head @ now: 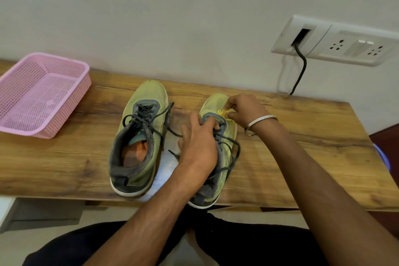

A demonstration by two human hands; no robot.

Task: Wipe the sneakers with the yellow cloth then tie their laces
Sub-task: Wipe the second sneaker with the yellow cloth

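- Sneakers sit side by side on the wooden table [64, 157], toes toward the wall, laces untied.
- My left hand [198, 142] grips the right sneaker [226, 136] over its laces.
- My right hand [246, 110] pinches the bunched yellow cloth [224, 112] against that sneaker's toe.
- The left sneaker [138, 136] stands untouched just beside.
- A pink basket [41, 93] sits far left.

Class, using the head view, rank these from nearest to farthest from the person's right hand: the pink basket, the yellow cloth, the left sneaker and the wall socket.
From the right hand:
1. Yellow cloth, pinched in its fingers.
2. Left sneaker, to its left on the table.
3. Wall socket, up on the wall to the right.
4. Pink basket, at the table's far left.
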